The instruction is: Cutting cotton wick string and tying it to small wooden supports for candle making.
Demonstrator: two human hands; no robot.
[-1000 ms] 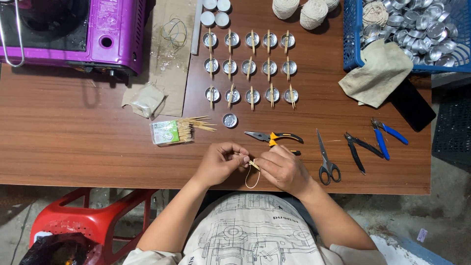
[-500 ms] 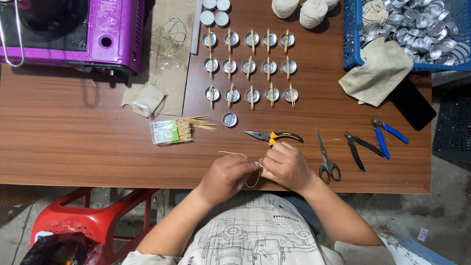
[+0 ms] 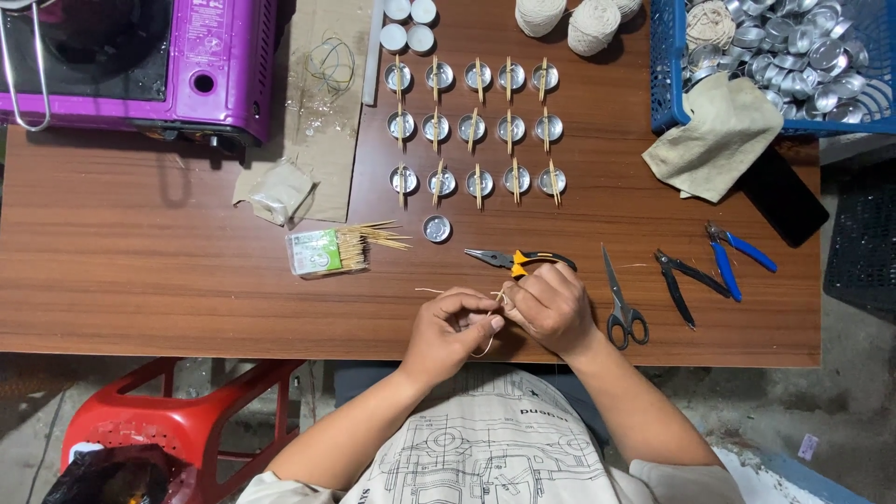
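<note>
My left hand [image 3: 451, 329] and my right hand [image 3: 551, 308] meet at the near edge of the wooden table [image 3: 140, 271], fingertips pinched together on a thin pale string [image 3: 485, 347] that loops down between them. A thin stick end pokes out left of my left fingers. Just beyond my right hand lie yellow-handled needle-nose pliers [image 3: 518, 259]. A single small metal cup [image 3: 436, 228] sits alone in front of three rows of metal cups with sticks laid across them [image 3: 474, 127].
Scissors [image 3: 621, 303], black pliers [image 3: 679, 280] and blue pliers [image 3: 733, 257] lie to the right. A toothpick pack [image 3: 327, 250], purple stove [image 3: 131, 56], beige cloth [image 3: 719, 140], blue basket of cups [image 3: 793, 56], string balls [image 3: 569, 19] and red stool [image 3: 187, 420] surround.
Both hands have shifted slightly along the near table edge while working the string; the loop hangs lower between them. Nothing else on the table has moved.
</note>
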